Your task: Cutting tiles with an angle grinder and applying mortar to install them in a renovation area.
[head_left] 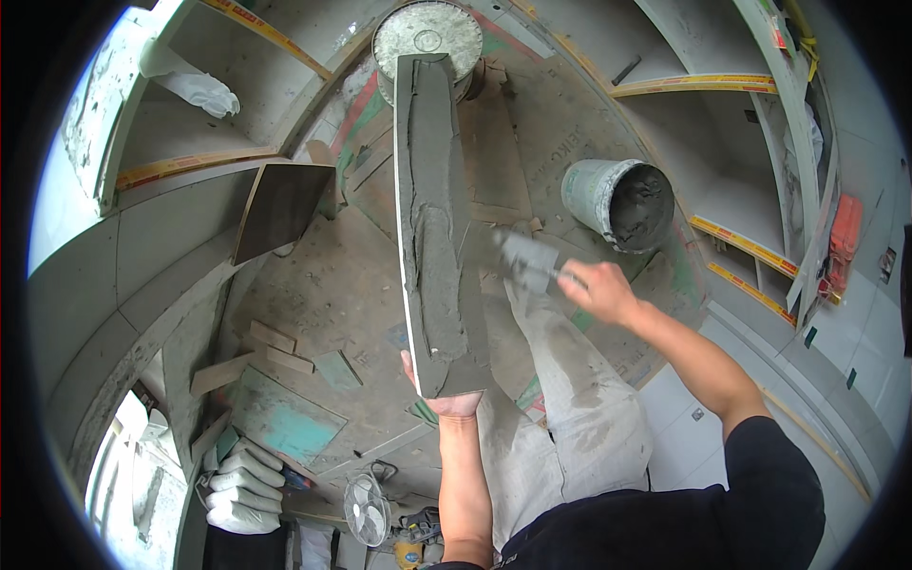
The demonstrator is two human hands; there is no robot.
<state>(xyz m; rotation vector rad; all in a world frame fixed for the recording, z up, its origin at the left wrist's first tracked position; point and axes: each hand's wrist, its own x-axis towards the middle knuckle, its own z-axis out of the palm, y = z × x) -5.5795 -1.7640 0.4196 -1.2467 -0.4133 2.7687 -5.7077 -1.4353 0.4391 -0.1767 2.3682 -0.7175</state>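
Across near edge of far bucket (427, 30), mortar-coated slab (440, 233); left hand (454, 405) holds near end, right hand (602, 289) grips trowel (529, 258); tilting could shed mortar (438, 285).

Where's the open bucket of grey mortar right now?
In the head view, the open bucket is on the right side of the floor, right of the mortar-coated board and just beyond the right hand.

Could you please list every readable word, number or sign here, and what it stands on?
I won't copy wording, but I can say where it is.
Yellow-and-red shelf edging: repeated print, too small to read reliably.
Brown floor covering: faint lettering, only partly legible.
Coated slab and trowel: no text visible.
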